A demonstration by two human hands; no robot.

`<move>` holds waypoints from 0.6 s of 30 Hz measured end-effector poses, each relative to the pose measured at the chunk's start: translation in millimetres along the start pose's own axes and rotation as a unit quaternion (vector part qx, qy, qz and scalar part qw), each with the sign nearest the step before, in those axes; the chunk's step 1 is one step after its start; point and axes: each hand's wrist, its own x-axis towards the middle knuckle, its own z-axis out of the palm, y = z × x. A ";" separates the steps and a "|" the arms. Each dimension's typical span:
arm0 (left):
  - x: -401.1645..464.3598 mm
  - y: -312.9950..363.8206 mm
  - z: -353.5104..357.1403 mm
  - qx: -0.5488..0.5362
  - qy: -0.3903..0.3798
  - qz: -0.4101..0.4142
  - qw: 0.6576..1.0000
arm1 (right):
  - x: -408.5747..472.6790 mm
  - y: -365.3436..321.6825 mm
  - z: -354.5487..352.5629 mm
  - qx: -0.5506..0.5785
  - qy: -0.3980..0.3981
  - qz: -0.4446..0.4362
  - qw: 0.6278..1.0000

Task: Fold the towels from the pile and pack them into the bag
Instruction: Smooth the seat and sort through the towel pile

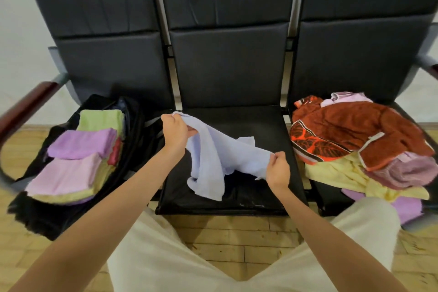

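A pale blue towel (213, 161) hangs crumpled above the middle seat (260, 125). My left hand (175, 131) grips its upper left corner. My right hand (278, 169) pinches its lower right edge. On the left seat lies an open black bag (135, 125) holding folded towels: a green one (100, 119), a purple one (83, 143) and a pink one (67, 174) on top of yellow ones. The unfolded pile (355, 140) sits on the right seat, with a rust-red patterned towel on top, and yellow and purple ones under it.
Three black padded chairs stand in a row against a white wall. A wooden armrest (26, 106) borders the left seat, another armrest (426, 64) the right. My knees in light trousers are close to the seat front, over a wooden parquet floor (237, 237).
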 end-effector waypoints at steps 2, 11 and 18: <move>12.7 -6.1 2.1 -0.010 -0.029 -0.067 0.997 | -2.7 -11.9 1.1 0.044 0.029 0.014 0.998; 36.4 -39.6 -0.2 -0.063 -0.070 -0.196 0.976 | -35.1 -22.7 48.2 -0.034 -0.182 -0.177 0.967; 33.6 -55.9 -25.4 -0.063 -0.067 -0.159 0.983 | -71.1 -30.1 96.3 -0.195 -0.332 -0.269 0.883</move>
